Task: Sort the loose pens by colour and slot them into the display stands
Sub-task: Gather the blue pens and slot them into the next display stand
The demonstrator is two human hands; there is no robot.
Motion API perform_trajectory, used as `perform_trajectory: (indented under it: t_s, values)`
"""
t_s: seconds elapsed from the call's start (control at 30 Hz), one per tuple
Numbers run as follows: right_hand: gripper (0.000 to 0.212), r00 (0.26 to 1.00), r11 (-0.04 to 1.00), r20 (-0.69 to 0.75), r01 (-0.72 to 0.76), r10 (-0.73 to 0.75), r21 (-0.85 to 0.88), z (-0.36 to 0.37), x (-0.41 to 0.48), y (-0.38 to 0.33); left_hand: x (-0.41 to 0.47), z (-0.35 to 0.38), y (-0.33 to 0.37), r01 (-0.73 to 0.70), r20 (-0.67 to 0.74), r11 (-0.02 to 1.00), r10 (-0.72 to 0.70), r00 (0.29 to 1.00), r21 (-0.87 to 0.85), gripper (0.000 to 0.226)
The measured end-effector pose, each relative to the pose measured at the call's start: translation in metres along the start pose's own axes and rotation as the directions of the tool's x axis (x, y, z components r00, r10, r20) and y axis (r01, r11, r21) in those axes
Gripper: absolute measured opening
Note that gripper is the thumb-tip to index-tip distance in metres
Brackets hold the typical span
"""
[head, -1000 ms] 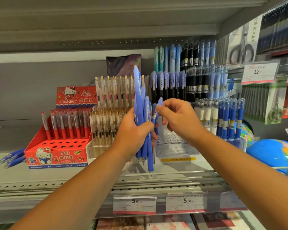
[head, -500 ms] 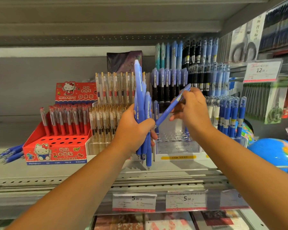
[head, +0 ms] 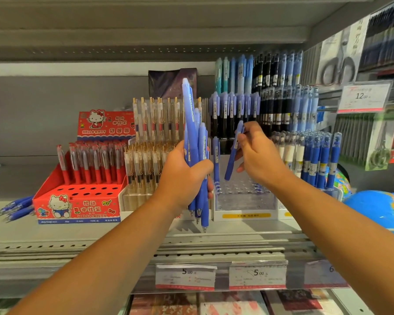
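Left hand (head: 182, 176) grips bundle of blue pens (head: 197, 155) upright; right hand (head: 258, 155) pinches single blue pen (head: 233, 153) tilted, above clear display stand (head: 246, 201).

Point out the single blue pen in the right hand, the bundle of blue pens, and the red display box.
single blue pen (head: 231, 161), head view, lower barrel.
bundle of blue pens (head: 190, 123), head view, tallest pen's barrel.
red display box (head: 77, 209), head view, front panel.

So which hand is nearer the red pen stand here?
Left. The left hand, gripping a bundle of blue pens, is right of the red stand; the right hand, pinching one pen, is farther right, by the clear stand.
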State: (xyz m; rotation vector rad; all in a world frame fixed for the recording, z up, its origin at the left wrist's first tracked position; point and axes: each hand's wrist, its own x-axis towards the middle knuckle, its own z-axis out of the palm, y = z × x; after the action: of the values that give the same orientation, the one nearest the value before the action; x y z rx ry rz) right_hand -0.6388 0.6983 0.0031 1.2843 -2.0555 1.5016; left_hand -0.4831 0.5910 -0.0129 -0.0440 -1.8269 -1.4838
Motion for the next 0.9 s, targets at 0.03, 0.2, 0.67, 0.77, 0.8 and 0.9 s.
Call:
perform_trajectory:
  t_s: [0.03, 0.2, 0.67, 0.77, 0.8, 0.9]
  values:
    - [0.014, 0.999, 1.0, 0.036, -0.023, 0.023, 0.003, 0.001, 0.001, 0.001, 0.0, 0.0, 0.0, -0.002, -0.001, 1.0, 0.002, 1.0, 0.002, 0.028]
    - [0.028, 0.984, 0.993, 0.135, -0.115, 0.116, -0.015, 0.004, 0.005, 0.009, 0.0, 0.0, 0.0, 0.001, -0.001, 1.0, -0.001, 1.0, 0.007, 0.028]
    - [0.029, 0.982, 0.988, 0.153, -0.09, 0.109, -0.126, 0.007, 0.007, 0.01, 0.0, 0.001, -0.002, 0.02, 0.039, 0.999, -0.018, 0.999, -0.033, 0.025]
    - [0.023, 0.985, 0.979, 0.139, -0.075, 0.102, -0.189, 0.003, 0.002, 0.006, 0.0, 0.0, -0.002, 0.032, 0.052, 0.998, -0.03, 0.998, -0.049, 0.029]
    - [0.022, 0.986, 0.974, 0.133, -0.066, 0.097, -0.218, 0.003, -0.001, 0.004, 0.0, 0.0, -0.002, 0.035, 0.057, 0.998, -0.032, 0.998, -0.05, 0.029]
    - [0.016, 0.999, 0.953, 0.016, -0.037, 0.044, -0.302, 0.002, -0.008, -0.005, -0.001, 0.001, -0.002, 0.034, 0.059, 0.999, -0.032, 0.998, -0.041, 0.027]
